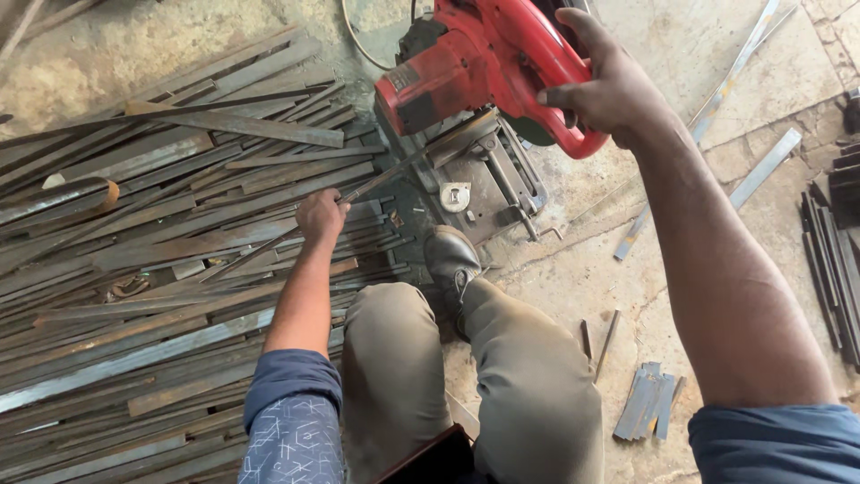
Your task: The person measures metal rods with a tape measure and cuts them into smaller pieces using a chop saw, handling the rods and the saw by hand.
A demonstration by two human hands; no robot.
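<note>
A thin steel strip (376,179) runs from the heap of bars on the left into the vise of a red chop saw (475,72) at the far centre of a workshop floor. The person's left hand (321,215) is clamped around the strip near its middle, holding it above the pile. The right hand (605,85) is wrapped around the saw's red loop handle, thumb on the near side. The saw's grey base (484,175) sits on cracked concrete, a round silver knob on its near face and a small pale label on the red motor housing. A dark shoe (451,260) rests just beside the base. Long flat bars (134,269) cover the left half of the floor. A stack of short cut pieces (647,403) lies near right, and loose strips (761,170) lie farther right.
</note>
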